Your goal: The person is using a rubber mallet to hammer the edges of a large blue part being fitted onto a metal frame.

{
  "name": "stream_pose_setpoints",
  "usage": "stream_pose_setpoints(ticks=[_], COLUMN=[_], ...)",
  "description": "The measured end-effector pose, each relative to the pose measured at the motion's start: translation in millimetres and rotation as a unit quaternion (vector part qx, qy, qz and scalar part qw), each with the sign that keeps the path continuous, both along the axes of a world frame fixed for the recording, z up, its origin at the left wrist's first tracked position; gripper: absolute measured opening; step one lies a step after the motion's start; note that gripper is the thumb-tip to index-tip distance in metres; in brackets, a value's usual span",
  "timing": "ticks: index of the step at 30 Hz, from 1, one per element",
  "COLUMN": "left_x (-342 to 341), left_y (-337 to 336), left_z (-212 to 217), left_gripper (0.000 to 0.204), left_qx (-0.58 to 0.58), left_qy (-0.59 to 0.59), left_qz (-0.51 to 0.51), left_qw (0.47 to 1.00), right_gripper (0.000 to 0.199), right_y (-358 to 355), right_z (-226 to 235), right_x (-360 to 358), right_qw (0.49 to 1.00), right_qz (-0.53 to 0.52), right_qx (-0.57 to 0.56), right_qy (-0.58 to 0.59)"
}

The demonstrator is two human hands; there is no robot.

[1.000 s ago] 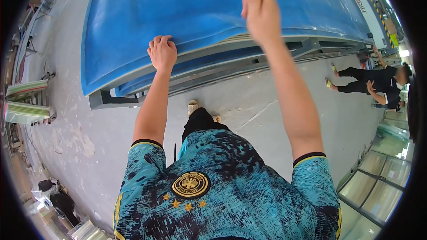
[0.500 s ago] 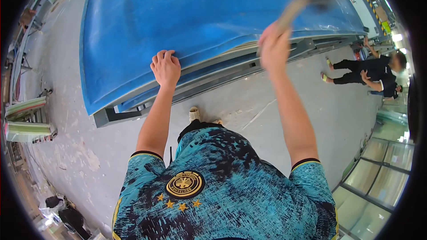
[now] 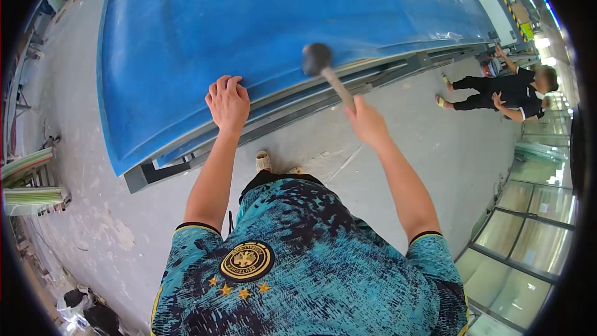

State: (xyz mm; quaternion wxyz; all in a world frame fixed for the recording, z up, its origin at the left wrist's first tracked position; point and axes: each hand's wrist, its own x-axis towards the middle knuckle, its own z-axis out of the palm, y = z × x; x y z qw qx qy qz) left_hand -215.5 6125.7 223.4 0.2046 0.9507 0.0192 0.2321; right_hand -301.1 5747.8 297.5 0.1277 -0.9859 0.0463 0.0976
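My right hand (image 3: 368, 126) grips the pale wooden handle of a rubber mallet (image 3: 339, 89). Its rounded black head is over the near edge of a large blue sheet (image 3: 205, 22), slightly blurred; whether it touches the sheet I cannot tell. Left of the mallet, my left hand (image 3: 228, 102) rests on the sheet's near border with its fingers lightly bent and nothing in them. The blue sheet covers the top of a grey metal frame (image 3: 138, 177). A pale layered edge shows beneath the sheet to the right of the mallet head.
A person (image 3: 507, 90) in dark clothes stands at the right, close to the far end of the frame. Glass panels (image 3: 519, 236) in dark frames are at the lower right. Stacked green-edged strips (image 3: 31, 196) lie at the left. A white machine panel (image 3: 488, 0) stands behind the sheet.
The mallet has come down and left from above the sheet to its near edge, my right hand moving down with it. My left hand stays on the border.
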Motion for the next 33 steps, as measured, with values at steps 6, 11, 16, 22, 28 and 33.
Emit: stream_pose_setpoints(ticks=[6, 11, 16, 22, 28, 33], left_x=[-20.0, -5.5, -1.3, -17.2, -9.9, -10.0], left_y=[23.3, 15.7, 28.8, 30.3, 23.0, 13.3], left_z=[-22.9, -23.1, -34.8, -37.8, -49.6, -50.2], left_gripper=[0.024, 0.023, 0.024, 0.024, 0.026, 0.027], left_qx=[0.002, -0.003, 0.007, 0.018, 0.04, 0.049], left_qy=[0.005, -0.013, -0.019, -0.024, 0.0, 0.022], left_qz=[-0.008, -0.021, -0.005, -0.01, -0.001, 0.038], left_qw=[1.0, 1.0, 1.0, 0.999, 0.999, 0.998], right_gripper=[0.04, 0.042, 0.037, 0.041, 0.046, 0.044], right_y=[53.6, 22.2, 19.0, 49.3, -6.8, -6.2], right_z=[177.9, 9.5, 94.5, 99.7, 33.4, 155.5], right_x=[43.6, 34.2, 39.3, 74.8, 33.5, 76.8], right_qw=[0.957, 0.961, 0.953, 0.826, 0.954, 0.889], right_qz=[-0.065, -0.097, -0.051, -0.075, -0.023, -0.03], right_qx=[0.132, 0.129, 0.165, 0.326, 0.173, 0.307], right_qy=[-0.248, -0.225, -0.248, -0.453, -0.245, -0.338])
